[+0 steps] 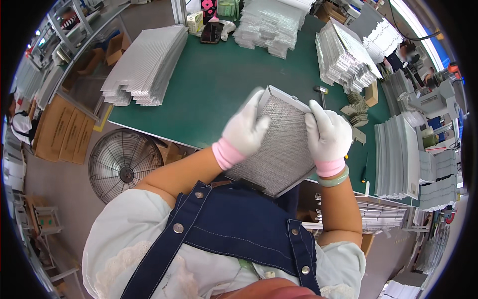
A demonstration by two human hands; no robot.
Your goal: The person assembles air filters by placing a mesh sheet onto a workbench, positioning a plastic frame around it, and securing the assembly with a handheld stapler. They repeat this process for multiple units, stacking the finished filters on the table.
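A grey metal mesh filter panel [281, 144] with a thin silvery frame tilts in front of me, its lower end near my apron and its far end over the green table. My left hand [245, 125], in a white glove with a pink cuff, grips the panel's left edge near the far corner; its fingertips are slightly blurred. Gloved the same way, my right hand [328, 134] closes on the right edge near the other far corner. A hammer [321, 94] lies on the table just beyond that hand, beside a heap of small metal brackets [356, 108].
The green table [214, 89] carries a stack of mesh sheets [147, 65] at left, bubble-wrapped stacks [271, 25] at the back and filter panels [346, 55] at back right. More panels [396, 157] stand at right. A floor fan [125, 167] is at lower left, near cardboard boxes [62, 129].
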